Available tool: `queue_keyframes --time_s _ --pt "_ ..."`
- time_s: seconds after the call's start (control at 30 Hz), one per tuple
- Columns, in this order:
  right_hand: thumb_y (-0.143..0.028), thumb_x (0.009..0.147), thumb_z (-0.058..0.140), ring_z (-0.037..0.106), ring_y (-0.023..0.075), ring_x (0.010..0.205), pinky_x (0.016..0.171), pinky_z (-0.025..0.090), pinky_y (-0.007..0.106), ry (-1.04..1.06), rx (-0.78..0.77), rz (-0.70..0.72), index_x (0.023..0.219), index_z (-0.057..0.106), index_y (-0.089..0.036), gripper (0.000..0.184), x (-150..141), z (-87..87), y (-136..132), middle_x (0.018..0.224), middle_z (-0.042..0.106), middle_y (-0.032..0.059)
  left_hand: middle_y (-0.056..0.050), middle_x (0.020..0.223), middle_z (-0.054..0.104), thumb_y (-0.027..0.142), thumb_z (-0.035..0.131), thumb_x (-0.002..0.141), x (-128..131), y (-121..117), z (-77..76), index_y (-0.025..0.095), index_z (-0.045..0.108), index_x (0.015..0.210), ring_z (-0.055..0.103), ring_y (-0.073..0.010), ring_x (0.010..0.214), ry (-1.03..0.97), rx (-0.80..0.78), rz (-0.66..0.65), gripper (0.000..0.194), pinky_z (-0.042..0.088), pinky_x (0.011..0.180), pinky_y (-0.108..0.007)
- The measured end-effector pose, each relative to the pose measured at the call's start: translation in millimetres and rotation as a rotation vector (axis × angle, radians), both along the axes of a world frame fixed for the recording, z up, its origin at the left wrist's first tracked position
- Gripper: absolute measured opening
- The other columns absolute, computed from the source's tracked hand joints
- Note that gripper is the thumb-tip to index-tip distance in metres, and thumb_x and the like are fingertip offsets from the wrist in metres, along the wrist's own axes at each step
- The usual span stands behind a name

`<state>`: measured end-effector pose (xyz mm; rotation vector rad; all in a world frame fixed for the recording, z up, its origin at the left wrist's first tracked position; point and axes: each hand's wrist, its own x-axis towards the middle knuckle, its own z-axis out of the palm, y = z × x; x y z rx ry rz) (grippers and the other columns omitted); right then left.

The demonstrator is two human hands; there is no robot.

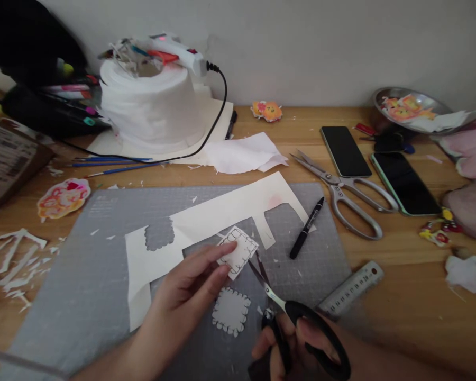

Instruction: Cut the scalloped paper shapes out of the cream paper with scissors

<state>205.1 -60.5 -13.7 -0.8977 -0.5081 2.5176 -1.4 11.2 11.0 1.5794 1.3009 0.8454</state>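
From the head view, the left hand (178, 301) pinches a small white paper square (243, 253) with a drawn scalloped outline, above the grey mat (99, 270); the right hand (296, 345) grips black-handled scissors (276, 299), blades parted at its edge. Apparently outline-cutting; this calls for slow paper turns; the ruler (351, 291) shows numbers up to 20; no brand legible.

Metal ruler (355, 287) stamped with a row of numbers, 16, 17, 18, 19 and 20 readable towards its holed end, lower ones blurred, cardboard box (8, 159) at the left with printed labels too blurred to read, grey cutting mat (107, 203) with faint, illegible small print near its upper left corner
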Motion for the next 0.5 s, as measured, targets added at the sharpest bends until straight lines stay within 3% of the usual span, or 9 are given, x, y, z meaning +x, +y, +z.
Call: queue_keyframes --time_s 0.23,0.37,0.5 --pt "-0.074 0.073 0.055 0.053 0.0104 0.059 0.061 0.037 0.023 0.168 -0.047 -0.091 0.100 0.061 -0.008 0.072 -4 -13.9 -9 0.072 0.061 0.0051 0.001 0.094 0.076 0.013 0.060 0.082 1 -5 -0.7 0.036 0.067 0.115 0.070 -0.0136 0.079 0.056 0.178 -0.173 0.041 0.055 0.067 -0.016" --pt "-0.070 0.077 0.054 0.050 0.0083 0.056 0.059 0.036 0.021 0.162 -0.096 -0.188 0.098 0.061 -0.007 0.067 -6 -20.6 -16 0.066 0.057 0.0018 0.001 0.089 0.076 0.016 0.061 0.081 -1 -6 -1.5 0.034 0.069 0.112 0.070 -0.0142 0.074 0.084 0.188 -0.101 0.036 0.055 0.062 -0.016" --pt "-0.077 0.070 0.055 0.049 0.0085 0.056 0.060 0.038 0.020 0.150 -0.021 -0.099 0.100 0.060 -0.007 0.076 -5 -24.4 -16 0.065 0.055 0.0009 0.002 0.090 0.076 0.017 0.064 0.079 -2 -6 -3.1 0.033 0.070 0.110 0.070 -0.0145 0.076 0.101 0.197 -0.027 0.035 0.056 0.066 -0.017"
